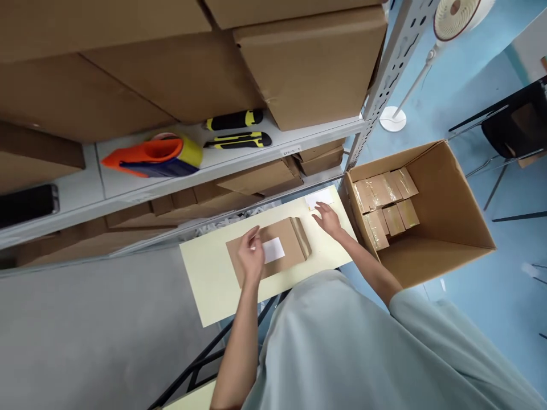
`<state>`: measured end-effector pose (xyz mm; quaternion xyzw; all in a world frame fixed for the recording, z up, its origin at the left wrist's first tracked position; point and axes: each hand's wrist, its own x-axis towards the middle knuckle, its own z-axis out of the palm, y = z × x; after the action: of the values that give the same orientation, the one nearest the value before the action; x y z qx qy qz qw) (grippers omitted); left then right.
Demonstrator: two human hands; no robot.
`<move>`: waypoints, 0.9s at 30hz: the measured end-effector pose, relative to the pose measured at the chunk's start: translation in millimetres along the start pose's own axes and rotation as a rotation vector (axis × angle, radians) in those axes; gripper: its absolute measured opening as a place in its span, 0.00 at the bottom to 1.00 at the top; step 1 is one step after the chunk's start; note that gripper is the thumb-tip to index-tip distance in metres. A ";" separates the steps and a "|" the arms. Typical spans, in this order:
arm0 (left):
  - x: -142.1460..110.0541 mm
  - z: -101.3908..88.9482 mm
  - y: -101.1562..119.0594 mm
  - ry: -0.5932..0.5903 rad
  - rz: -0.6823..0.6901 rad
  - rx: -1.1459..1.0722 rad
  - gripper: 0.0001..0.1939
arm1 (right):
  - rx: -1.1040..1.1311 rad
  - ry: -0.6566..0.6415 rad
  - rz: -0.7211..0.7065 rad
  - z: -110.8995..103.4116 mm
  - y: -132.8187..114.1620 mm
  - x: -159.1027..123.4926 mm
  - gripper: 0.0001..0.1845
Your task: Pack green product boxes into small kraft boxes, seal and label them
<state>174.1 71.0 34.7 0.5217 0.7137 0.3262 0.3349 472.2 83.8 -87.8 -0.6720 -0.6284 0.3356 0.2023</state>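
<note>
On the pale yellow table [205, 285] lies a flat brown cardboard piece [241, 265] with a white label [273, 250] on it. At its right end stands a folded cardboard edge [301, 238]. My left hand [251, 255] is over the cardboard beside the label, its fingers loosely bent and slightly apart; nothing shows in its grip. My right hand [328, 219] reaches over the table's right end, fingers spread, with its fingertips at the near edge of a white sheet of labels [319, 199]. Whether they touch the sheet is unclear.
A large open carton [453, 222] to the right holds several taped small boxes [384, 191]. On the shelf [231, 156] lie two yellow-black utility knives [237, 139], an orange-blue tape dispenser [156, 154] and a black phone [29, 205]. A white fan [393, 118] stands behind.
</note>
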 end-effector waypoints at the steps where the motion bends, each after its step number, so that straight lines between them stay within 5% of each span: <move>1: 3.0 19.2 15.2 -0.037 0.024 -0.030 0.20 | -0.032 -0.035 -0.026 2.1 -0.8 14.0 0.22; 6: -2.6 79.8 53.7 -0.172 0.072 -0.087 0.20 | -0.194 -0.234 -0.099 12.3 2.8 51.1 0.20; 27: -23.8 122.7 57.5 -0.325 0.013 -0.052 0.19 | -0.150 -0.211 -0.110 15.1 7.3 48.0 0.18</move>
<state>310.3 76.3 15.7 0.5632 0.6382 0.2580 0.4571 466.0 127.7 -112.7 -0.6106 -0.7054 0.3450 0.1027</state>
